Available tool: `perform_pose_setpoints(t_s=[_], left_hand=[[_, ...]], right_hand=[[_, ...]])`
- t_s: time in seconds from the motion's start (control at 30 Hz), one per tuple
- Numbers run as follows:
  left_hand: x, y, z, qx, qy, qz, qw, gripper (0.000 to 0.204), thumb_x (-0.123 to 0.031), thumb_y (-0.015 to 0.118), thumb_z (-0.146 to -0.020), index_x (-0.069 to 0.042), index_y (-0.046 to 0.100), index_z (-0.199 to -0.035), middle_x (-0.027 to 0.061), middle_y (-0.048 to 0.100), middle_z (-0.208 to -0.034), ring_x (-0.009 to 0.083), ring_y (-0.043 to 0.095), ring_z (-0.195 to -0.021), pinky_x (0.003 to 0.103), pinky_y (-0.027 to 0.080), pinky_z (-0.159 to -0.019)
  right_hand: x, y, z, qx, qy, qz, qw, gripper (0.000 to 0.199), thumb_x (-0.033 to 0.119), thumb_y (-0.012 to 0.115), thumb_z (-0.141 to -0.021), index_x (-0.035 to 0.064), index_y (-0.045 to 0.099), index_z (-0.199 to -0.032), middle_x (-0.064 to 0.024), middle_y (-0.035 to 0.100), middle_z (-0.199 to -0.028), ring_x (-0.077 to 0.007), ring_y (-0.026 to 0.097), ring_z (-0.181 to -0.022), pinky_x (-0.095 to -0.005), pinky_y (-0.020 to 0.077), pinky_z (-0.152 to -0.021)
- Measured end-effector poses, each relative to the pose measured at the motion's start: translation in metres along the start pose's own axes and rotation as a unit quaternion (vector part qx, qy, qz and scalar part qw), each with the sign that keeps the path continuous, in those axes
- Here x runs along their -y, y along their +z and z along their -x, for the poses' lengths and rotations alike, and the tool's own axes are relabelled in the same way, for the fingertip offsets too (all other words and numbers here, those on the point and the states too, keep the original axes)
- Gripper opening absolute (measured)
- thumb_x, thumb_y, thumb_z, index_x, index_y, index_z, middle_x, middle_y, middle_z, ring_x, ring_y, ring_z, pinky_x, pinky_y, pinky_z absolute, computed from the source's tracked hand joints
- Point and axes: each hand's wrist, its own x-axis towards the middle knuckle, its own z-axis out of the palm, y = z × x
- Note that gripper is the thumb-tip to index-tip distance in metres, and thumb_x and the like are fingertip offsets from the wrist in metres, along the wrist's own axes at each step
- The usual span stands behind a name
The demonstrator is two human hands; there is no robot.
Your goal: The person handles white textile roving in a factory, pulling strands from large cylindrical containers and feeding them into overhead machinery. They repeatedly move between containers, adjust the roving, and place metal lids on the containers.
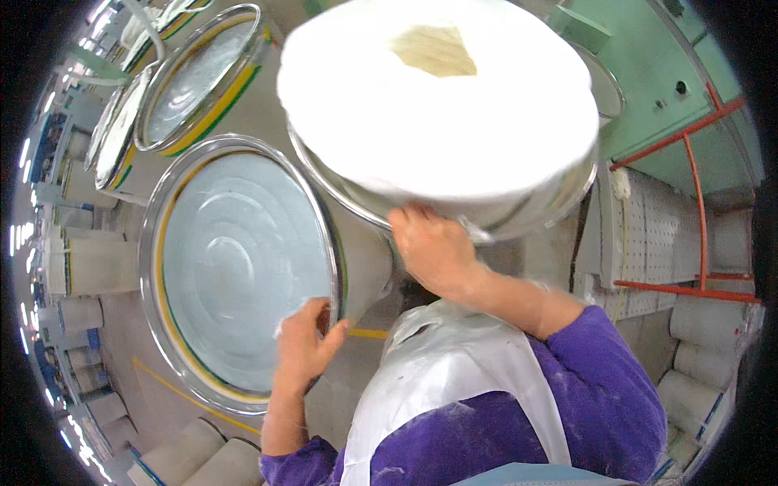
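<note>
Two large round textile cans stand in front of me. My left hand [305, 340] grips the near right edge of the left can [148, 267], fingers over its metal rim and thumb outside. Inside this can a smooth pale blue-grey disc [243, 259] lies near the top. My right hand [433, 249] is closed on the near rim of the right can [519, 215]. A thick mound of white fibre sliver [438, 121] rises above that can's rim, with a beige patch [435, 50] in its middle. The fingertips of my right hand are partly hidden at the rim.
More cans with yellow and green bands [212, 113] stand at the far left. On the right are a green machine body [648, 97], red rails [701, 211] and a perforated pale panel [656, 227]. Yellow lines [194, 397] mark the grey floor; cans lie or stand lower left [182, 454].
</note>
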Motion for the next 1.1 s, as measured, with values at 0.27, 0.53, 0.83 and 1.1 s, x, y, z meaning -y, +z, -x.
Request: perform_pose_setpoints(t_s=[0.27, 0.53, 0.83, 1.1], left_hand=[[0.023, -0.028, 0.009, 0.068, 0.093, -0.055, 0.992, 0.041, -0.040, 0.066, -0.081, -0.007, 0.064, -0.106, 0.0116, 0.066, -0.079, 0.0312, 0.065, -0.074, 0.042, 0.049, -0.066], [0.043, -0.037, 0.008, 0.020, 0.171, -0.083, 0.982, 0.045, -0.050, 0.066, -0.081, -0.011, 0.067, -0.105, 0.0092, 0.065, -0.078, 0.0309, 0.062, -0.069, 0.042, 0.047, -0.061], [0.094, -0.060, 0.004, -0.177, -0.080, -0.074, 0.978, 0.030, -0.037, 0.063, -0.086, -0.012, 0.068, -0.101, 0.0104, 0.067, -0.078, 0.0308, 0.065, -0.076, 0.042, 0.049, -0.068], [0.084, -0.028, 0.036, -0.275, -0.376, -0.019, 0.885, 0.036, -0.036, 0.068, -0.083, -0.006, 0.068, -0.104, 0.0129, 0.066, -0.080, 0.0290, 0.065, -0.075, 0.039, 0.050, -0.069]], right_hand=[[0.032, 0.018, -0.027, 0.067, -0.018, 0.143, 0.987, 0.054, 0.008, 0.056, -0.076, -0.0013, 0.050, -0.129, -0.0264, 0.058, -0.114, -0.0424, 0.057, -0.106, -0.0520, 0.0420, -0.096], [0.035, 0.101, -0.159, 0.011, 0.061, 0.015, 0.998, 0.021, 0.009, 0.048, -0.084, -0.0021, 0.052, -0.102, -0.0226, 0.060, -0.096, -0.0378, 0.065, -0.084, -0.0446, 0.0547, -0.073], [-0.039, 0.161, -0.413, 0.054, 0.088, -0.102, 0.989, 0.061, 0.037, 0.061, -0.084, -0.0039, 0.047, -0.127, -0.0272, 0.050, -0.132, -0.0419, 0.048, -0.123, -0.0535, 0.0394, -0.100], [0.037, 0.201, -0.499, 0.145, -0.363, -0.023, 0.920, 0.070, 0.051, 0.070, -0.078, 0.0068, 0.053, -0.129, -0.0184, 0.057, -0.125, -0.0356, 0.053, -0.117, -0.0438, 0.0439, -0.096]])
